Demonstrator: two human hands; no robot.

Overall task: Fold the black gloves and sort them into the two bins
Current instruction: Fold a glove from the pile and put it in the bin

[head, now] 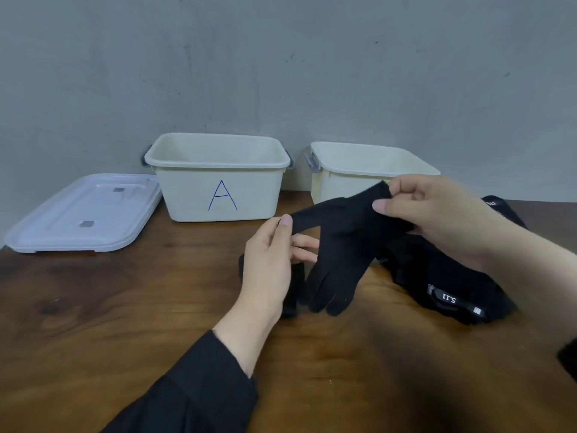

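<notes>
The left hand [268, 260] pinches the thumb of a black glove [340, 245], and the right hand [437, 214] grips its cuff, holding it above the wooden surface [125, 307]. More gloves [449, 285] lie just beside (one labelled). Bin A [218, 179] and the second bin [359, 176] stand behind.

My black glove [340, 245]; cream bin [218, 195] lettered with a blue A; pale lid [62, 220]; brown wood-grain table [125, 307]; black sleeve [193, 389].
</notes>
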